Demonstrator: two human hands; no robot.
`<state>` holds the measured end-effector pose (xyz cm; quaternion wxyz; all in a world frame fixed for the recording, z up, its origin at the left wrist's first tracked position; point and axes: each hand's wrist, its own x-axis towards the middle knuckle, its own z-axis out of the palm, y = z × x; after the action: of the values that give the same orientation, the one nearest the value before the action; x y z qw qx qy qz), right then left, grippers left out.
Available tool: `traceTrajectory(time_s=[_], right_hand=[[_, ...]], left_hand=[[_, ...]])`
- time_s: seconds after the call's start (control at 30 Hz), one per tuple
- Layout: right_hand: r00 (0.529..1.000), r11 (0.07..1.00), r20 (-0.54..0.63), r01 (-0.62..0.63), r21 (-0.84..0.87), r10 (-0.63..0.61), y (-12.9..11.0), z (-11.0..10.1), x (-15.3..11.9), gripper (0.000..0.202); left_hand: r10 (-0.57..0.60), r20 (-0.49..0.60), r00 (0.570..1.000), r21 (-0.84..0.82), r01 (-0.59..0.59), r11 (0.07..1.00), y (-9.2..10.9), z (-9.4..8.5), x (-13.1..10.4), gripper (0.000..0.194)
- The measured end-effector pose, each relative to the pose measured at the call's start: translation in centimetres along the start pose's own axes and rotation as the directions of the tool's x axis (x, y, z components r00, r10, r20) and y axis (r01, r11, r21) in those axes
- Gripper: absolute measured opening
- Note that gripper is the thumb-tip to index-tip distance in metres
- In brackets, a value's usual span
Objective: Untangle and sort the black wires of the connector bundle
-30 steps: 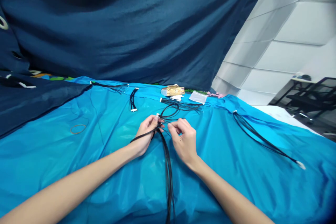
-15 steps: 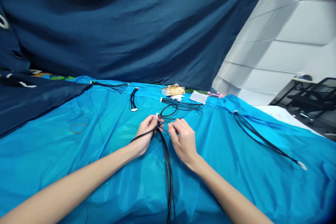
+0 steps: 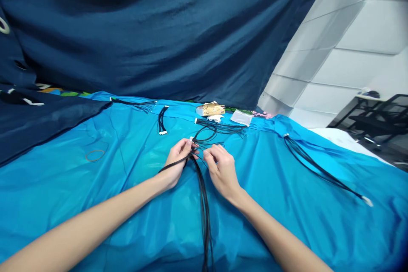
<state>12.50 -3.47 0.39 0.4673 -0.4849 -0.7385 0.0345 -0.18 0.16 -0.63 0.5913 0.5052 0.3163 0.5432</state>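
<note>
My left hand (image 3: pixel 179 158) is closed around a bundle of black cables (image 3: pixel 204 216) near its white connector (image 3: pixel 191 139). From that grip the cables hang down toward me, and one strand crosses my left palm. Thin black wire ends and a loop stick out above and to the right of the grip. Just right of it, my right hand (image 3: pixel 220 165) is closed, thumb and index finger pinched near the thin wires. Whatever lies between its fingertips is too small to make out.
On the blue sheet (image 3: pixel 143 221) lie more cable bundles: a short one (image 3: pixel 162 120), one behind my hands (image 3: pixel 223 126), and a long one (image 3: pixel 321 172) at right. A gold packet (image 3: pixel 213 109), clear bag (image 3: pixel 241 117) and rubber band (image 3: pixel 94 155) are also there.
My right hand has shifted very slightly left, toward my left hand. My left hand keeps its hold on the cables, almost unmoved.
</note>
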Motion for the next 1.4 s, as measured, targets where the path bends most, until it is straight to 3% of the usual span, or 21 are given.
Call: traceTrajectory(time_s=[0.17, 0.33, 1.23, 1.4], right_hand=[[0.995, 0.993, 0.018, -0.095, 0.074, 0.094, -0.18, -0.06, 0.07, 0.028], [0.994, 0.989, 0.011, -0.113, 0.091, 0.112, -0.17, 0.03, 0.00, 0.028], [0.996, 0.989, 0.024, -0.085, 0.121, 0.083, -0.59, -0.23, 0.00, 0.027], [0.999, 0.998, 0.000, -0.040, 0.045, 0.040, -0.55, -0.27, 0.00, 0.026]], left_hand=[[0.003, -0.003, 1.000, 0.009, -0.003, 1.000, 0.01, 0.02, -0.01, 0.026], [0.005, -0.007, 1.000, 0.002, -0.005, 1.000, 0.04, 0.05, 0.04, 0.026], [0.041, 0.038, 0.998, 0.094, -0.044, 0.995, -0.47, -0.20, 0.20, 0.027], [0.022, 0.068, 0.997, 0.116, -0.030, 0.993, -0.17, -0.08, 0.03, 0.029]])
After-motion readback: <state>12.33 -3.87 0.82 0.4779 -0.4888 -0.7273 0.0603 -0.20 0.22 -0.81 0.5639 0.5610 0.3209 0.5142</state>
